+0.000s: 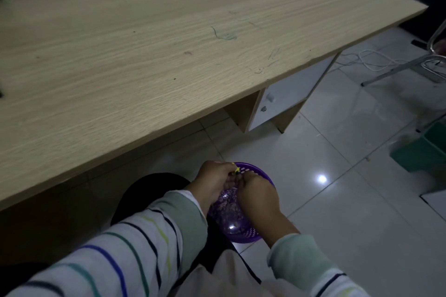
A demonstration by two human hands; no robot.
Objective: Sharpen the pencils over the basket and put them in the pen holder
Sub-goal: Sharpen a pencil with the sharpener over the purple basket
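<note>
Head view: low in the frame, just right of centre, the left hand [212,179] and right hand [257,194] are brought together over a purple basket [251,236], which seems to rest on the lap. A yellow pencil [235,169] is pinched in the left hand, only its short end showing above the fingers. The right hand is closed against it, presumably on a sharpener, though that is hidden and cannot be confirmed. Pale shavings are seen in the basket's bottom.

The bench [144,55] fills the upper left of the frame and is bare where visible. No pen holder is seen. A green bin [427,149] stands at the right edge on the tiled floor.

Sharpening is judged to be in progress. Shavings could be dropped on the floor if the hands drift past the basket's far rim, where they are already working. The basket could be tipped by a knee shift. The lead could be snapped by too hard a twist.
</note>
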